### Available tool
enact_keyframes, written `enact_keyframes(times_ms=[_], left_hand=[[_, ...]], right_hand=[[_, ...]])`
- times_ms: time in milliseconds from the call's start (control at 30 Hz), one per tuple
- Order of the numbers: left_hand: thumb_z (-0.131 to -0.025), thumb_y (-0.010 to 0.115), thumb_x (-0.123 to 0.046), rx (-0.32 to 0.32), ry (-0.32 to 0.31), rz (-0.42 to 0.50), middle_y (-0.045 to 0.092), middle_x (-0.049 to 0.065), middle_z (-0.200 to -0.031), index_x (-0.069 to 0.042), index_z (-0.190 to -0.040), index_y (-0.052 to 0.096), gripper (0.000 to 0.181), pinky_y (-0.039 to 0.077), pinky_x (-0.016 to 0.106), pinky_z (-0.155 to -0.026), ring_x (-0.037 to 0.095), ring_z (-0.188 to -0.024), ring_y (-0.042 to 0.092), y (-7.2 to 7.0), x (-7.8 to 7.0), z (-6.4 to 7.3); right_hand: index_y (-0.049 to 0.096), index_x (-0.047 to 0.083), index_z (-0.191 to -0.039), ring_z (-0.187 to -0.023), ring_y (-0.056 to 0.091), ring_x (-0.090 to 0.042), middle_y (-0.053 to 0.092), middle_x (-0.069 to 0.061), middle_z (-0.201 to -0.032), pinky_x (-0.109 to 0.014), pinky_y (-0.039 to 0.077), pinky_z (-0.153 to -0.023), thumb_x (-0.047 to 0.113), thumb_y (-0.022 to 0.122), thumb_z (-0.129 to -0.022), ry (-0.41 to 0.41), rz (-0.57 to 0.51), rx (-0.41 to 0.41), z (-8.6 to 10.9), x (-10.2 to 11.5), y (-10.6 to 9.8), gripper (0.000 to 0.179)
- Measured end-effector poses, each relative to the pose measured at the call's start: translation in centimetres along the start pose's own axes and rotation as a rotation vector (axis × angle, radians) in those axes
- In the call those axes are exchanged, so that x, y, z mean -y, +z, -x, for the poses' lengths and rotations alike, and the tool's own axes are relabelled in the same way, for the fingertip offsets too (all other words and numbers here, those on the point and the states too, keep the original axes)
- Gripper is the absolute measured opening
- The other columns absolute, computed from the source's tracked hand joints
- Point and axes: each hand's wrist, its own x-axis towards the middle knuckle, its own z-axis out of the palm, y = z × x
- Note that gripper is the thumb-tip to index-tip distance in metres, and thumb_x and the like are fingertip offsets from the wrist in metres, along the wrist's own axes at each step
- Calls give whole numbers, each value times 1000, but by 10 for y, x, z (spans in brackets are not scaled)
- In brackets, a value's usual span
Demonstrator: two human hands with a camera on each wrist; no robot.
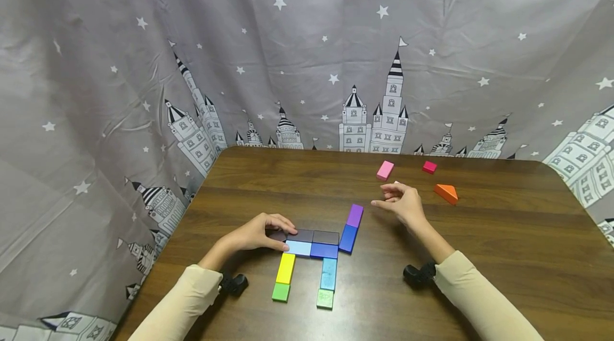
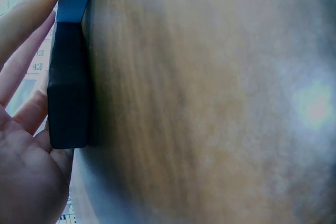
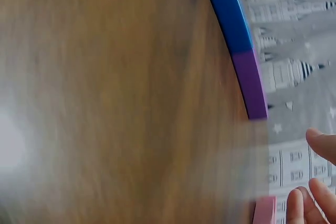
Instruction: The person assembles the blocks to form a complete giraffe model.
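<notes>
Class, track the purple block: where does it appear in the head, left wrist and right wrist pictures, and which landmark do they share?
Head: purple block right of centre, below mid-height, end to end with a blue block.
Left wrist: not in it.
Right wrist: right of centre, near mid-height.
Shared landmark: wooden tabletop, in all three.

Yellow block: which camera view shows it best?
The head view: the yellow block shows there whole, its top face unobstructed, between the light blue block and the green block. The left wrist view catches only a strip of it, cut off by the picture's top edge; the right wrist view does not show it.
</notes>
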Motion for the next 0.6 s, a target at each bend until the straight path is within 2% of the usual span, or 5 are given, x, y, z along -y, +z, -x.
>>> enact_keyframes(times_ms=[100, 167, 400, 500, 600], left_hand=[[-82, 84, -18, 1, -4, -1, 68, 6, -118, -4, -116, 74, 38, 44, 32, -102, 26, -115, 59, 0, 0, 0], [-82, 84, -19, 2, -7, -2, 68, 6, -118, -5, -116, 74, 38, 44, 32, -102, 26, -115, 59, 0, 0, 0], [-82, 84, -20, 10, 12, -14, 68, 3, -118, -7, -116, 74, 38, 44, 29, -101, 20, -115, 59, -1, 1, 0], [-83, 84, -20, 10, 19, -19, 68, 2, -118, -7, -116, 75, 37, 43, 27, -101, 18, -114, 59, -1, 1, 0], [-82, 84, -20, 7, 17, -19, 68, 1, -117, -8, -116, 75, 37, 43, 27, -101, 18, -114, 59, -1, 2, 0]], right_hand=[[64, -15, -116, -72, 61, -2, 67, -30, -102, -13, 52, -68, 3, 87, -76, 3, -8, -51, -3, -4, -8, 49], [65, -14, -116, -74, 63, -5, 67, -30, -103, -12, 52, -68, 3, 87, -75, -11, 4, -88, -5, -7, -13, 50], [68, -9, -116, -95, 64, -34, 65, -26, -111, -7, 46, -71, 6, 92, -69, -8, 91, -198, -9, -13, -23, 55], [66, -8, -120, -103, 63, -36, 63, -25, -118, -13, 47, -78, 7, 92, -70, 19, 118, -197, -12, -16, -25, 59], [64, -8, -123, -110, 60, -35, 62, -26, -123, -26, 49, -89, 10, 92, -71, 35, 146, -176, -13, -19, -28, 62]])
